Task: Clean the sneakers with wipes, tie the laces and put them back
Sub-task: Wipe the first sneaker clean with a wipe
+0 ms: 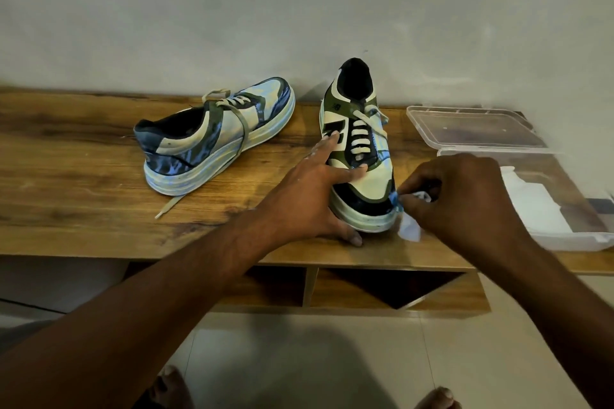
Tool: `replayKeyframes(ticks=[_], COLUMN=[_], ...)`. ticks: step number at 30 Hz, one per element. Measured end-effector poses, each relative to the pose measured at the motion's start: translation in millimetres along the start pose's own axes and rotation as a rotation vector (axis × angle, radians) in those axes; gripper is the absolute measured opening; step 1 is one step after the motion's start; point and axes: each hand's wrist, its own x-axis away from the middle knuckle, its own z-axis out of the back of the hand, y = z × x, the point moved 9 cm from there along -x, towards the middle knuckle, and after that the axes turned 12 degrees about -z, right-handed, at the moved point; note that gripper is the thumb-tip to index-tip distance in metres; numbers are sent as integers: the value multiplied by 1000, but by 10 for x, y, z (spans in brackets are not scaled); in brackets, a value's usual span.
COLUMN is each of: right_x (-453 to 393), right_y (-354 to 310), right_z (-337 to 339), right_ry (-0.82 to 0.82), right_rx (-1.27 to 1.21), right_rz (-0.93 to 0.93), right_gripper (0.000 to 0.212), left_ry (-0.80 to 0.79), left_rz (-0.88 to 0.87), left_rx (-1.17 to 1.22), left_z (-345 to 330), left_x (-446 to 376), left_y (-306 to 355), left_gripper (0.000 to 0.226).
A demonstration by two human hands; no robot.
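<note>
At frame centre the left hand (319,186) lies spread over the sneaker (360,156), steadying it, so the right hand (461,199), pinching a wipe (410,229), can scrub its toe.

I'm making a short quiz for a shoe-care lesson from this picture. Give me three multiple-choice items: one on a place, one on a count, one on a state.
1. Where is the wipe?
A. At the toe of the near sneaker
B. On the far sneaker
C. On the floor

2. How many sneakers stand on the wooden bench?
A. One
B. Two
C. Three

3. The far sneaker's laces are
A. tied
B. loose
C. removed

Answers:
1 A, the right hand pinches it at the toe while the left hand steadies the shoe.
2 B, two show.
3 B, a lace end trails onto the bench.
</note>
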Motion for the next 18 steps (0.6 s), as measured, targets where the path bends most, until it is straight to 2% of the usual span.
replayKeyframes(ticks=[6, 12, 18], right_x=[5, 88, 13], right_y=[23, -56, 115], right_z=[-124, -283, -321], right_ry=[-43, -99, -145], right_rx=[-193, -352, -348], right_rz=[-7, -19, -149], right_gripper=[14, 15, 17], left_ry=[-4, -115, 16], left_rz=[-20, 20, -6], left_rx=[-9, -45, 91], left_z=[68, 76, 144], left_x=[38, 147, 216], left_y=[30, 59, -28], left_gripper=[110, 124, 90])
